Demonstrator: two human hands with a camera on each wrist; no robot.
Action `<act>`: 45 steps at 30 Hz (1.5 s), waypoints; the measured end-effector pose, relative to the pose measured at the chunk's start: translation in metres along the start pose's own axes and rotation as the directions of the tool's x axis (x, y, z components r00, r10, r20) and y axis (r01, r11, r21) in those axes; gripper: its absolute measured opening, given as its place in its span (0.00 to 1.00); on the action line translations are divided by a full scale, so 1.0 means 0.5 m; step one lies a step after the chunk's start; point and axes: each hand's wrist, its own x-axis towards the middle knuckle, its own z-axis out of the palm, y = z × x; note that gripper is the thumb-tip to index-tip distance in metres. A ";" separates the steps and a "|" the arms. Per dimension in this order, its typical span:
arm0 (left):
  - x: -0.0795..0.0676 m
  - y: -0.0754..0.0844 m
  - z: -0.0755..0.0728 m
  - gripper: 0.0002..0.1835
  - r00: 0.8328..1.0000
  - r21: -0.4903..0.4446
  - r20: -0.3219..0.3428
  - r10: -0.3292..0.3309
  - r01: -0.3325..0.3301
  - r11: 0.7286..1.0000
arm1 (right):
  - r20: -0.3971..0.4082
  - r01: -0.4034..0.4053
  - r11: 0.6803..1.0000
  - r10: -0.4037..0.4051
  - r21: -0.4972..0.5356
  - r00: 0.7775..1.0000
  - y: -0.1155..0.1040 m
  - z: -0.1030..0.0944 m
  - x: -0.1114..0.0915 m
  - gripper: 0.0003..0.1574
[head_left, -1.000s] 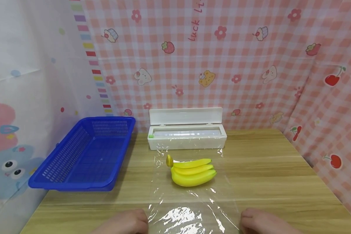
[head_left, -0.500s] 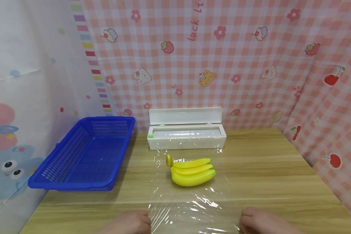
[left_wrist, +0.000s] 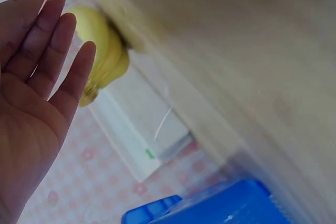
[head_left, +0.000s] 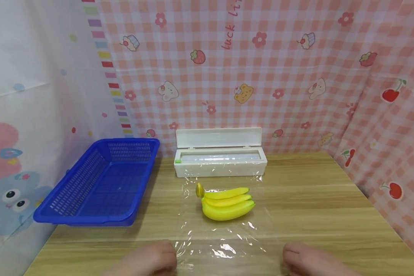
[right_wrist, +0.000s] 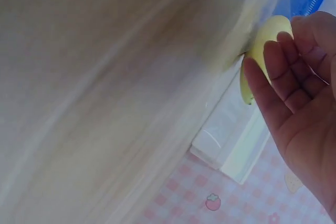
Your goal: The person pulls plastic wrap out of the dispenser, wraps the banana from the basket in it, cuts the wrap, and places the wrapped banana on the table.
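A strip of clear cling film (head_left: 224, 245) runs from a white cling film box (head_left: 221, 168) across the wooden table toward me. Within the strip's width sits a bunch of yellow bananas (head_left: 227, 207); no glints of film cross it. At the near left corner my left hand (head_left: 155, 257) pinches the film, thumb against the fingers. My right hand (head_left: 308, 260) does the same at the near right corner. Both wrist views show the left hand (left_wrist: 42, 87) and right hand (right_wrist: 310, 87) with thumb and fingertips together, the film's edge hard to make out there.
A blue plastic basket (head_left: 138, 214) stands at the left of the wooden table (head_left: 317, 199). The film box's lid (head_left: 219, 138) is raised against a pink checked cloth (head_left: 214, 76) behind. More patterned cloth hangs at both sides.
Glints on the cling film have shifted as its near part moved. Both hands have shifted very slightly, still at the film's near corners. Bananas, box and basket stay in place.
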 end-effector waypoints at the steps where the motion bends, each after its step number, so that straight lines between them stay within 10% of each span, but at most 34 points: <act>1: 0.002 0.002 -0.007 0.13 1.000 -0.007 -0.007 -0.006 0.006 1.000 | 0.008 -0.013 1.000 0.013 0.013 1.000 -0.001 -0.004 0.001 0.22; 8: 0.017 0.014 -0.047 0.11 0.990 -0.083 0.027 -0.136 0.138 0.987 | 0.095 -0.200 0.965 0.186 0.171 0.978 -0.020 -0.035 0.007 0.28; 21: 0.049 -0.023 -0.052 0.15 0.962 0.117 -0.261 0.078 -0.049 0.992 | -0.146 0.005 1.000 -0.004 0.003 0.989 -0.001 -0.044 0.029 0.28; 30: 0.080 -0.032 -0.080 0.13 0.956 0.164 -0.277 0.098 -0.053 0.985 | -0.230 0.066 0.994 -0.084 -0.087 0.970 0.005 -0.063 0.049 0.09; 45: 0.105 -0.058 -0.118 0.06 0.953 0.183 -0.300 0.048 0.008 0.983 | -0.353 0.047 0.971 -0.130 -0.233 0.927 0.034 -0.085 0.080 0.22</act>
